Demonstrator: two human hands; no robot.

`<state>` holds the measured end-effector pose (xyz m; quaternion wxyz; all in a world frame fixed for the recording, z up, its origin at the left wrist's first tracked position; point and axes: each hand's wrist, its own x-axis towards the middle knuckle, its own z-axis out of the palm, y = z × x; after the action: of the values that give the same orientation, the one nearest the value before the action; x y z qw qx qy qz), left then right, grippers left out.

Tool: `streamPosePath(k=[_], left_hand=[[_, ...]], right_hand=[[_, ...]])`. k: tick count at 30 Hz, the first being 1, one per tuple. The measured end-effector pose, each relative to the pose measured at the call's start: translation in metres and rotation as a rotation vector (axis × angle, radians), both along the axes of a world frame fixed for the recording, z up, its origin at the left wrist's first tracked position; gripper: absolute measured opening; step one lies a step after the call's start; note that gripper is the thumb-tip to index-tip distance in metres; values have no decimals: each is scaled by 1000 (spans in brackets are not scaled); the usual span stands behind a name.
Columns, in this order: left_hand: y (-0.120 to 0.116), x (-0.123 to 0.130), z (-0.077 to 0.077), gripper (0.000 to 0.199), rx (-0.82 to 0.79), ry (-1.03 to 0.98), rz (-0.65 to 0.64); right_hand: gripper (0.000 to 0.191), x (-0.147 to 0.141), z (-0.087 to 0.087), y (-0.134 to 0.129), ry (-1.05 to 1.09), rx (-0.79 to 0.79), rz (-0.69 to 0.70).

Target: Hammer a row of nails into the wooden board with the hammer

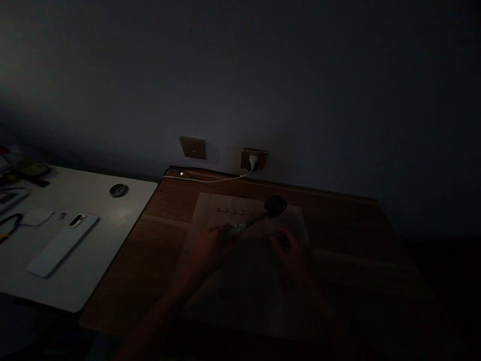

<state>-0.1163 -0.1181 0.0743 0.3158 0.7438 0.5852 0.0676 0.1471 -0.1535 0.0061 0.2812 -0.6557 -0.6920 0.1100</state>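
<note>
The picture is very dark. My left hand [212, 245] is closed round the handle of a spoon [275, 205], whose dark rounded head points to the right and away from me. Near the hand the handle shows a pale patch with dark marks. To the right of the handle is my right hand [291, 248], apart from the spoon. Its fingers are curled in towards the thumb, and whatever may be between them is lost in shadow. Beneath both hands lies a pale sheet or board [206, 200]. Along its far part several small metal pieces [233, 211] form a row.
The wooden table [143, 250] meets the wall, where a white plug [253, 161] sits in a socket and its cable runs left. On the white table [90, 271] at left are a phone-like white slab [63, 245], a tape roll [118, 190] and dark clutter [30, 173].
</note>
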Motion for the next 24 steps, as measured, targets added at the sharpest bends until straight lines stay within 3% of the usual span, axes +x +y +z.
streamPosePath(k=[2, 4, 7, 10, 17, 24], left_hand=[[-1, -4, 1, 35, -1, -11, 28], [-2, -7, 3, 40, 17, -1, 59], [-5, -14, 3, 42, 44, -18, 88], [-7, -20, -1, 41, 32, -39, 101], [-9, -25, -14, 45, 19, -87, 110], [-12, -23, -12, 43, -5, -96, 106]], right_hand=[[23, -27, 1, -5, -10, -11, 150], [34, -49, 2, -5, -26, -23, 269], [46, -59, 4, 2, -46, -32, 354], [40, -38, 6, 15, -54, -32, 315], [34, 53, 10, 46, -62, -64, 8], [41, 60, 2, 61, -73, -124, 29]])
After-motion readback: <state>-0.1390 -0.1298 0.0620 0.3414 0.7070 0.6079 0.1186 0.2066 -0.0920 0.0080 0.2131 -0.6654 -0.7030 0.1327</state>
